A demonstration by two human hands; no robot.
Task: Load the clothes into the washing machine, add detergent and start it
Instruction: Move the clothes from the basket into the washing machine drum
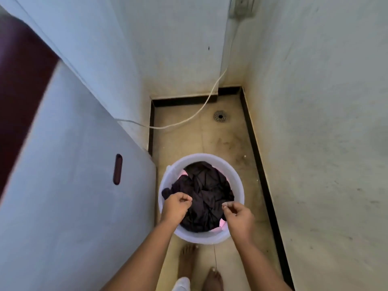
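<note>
Fingers (186, 199) of both hands curl half-closed, pinching nothing, above dark clothes (206, 196) filling the white bucket (201, 238) at lower centre, so loading seems barely begun.

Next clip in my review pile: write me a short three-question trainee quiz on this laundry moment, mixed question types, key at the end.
1. True or false: the dark crumpled clothes already lie inside the white washing machine.
2. Multiple choice: the round white plastic bucket stands
A) on top of the machine
B) on the tiled floor, beside the machine
C) on a shelf
3. Short answer: where are the left hand and right hand, and do they grip cloth?

Key
1. False: they fill the bucket.
2. B
3. Both are over the near side of the bucket, fingers curled. A firm grip on the cloth cannot be told.
</note>
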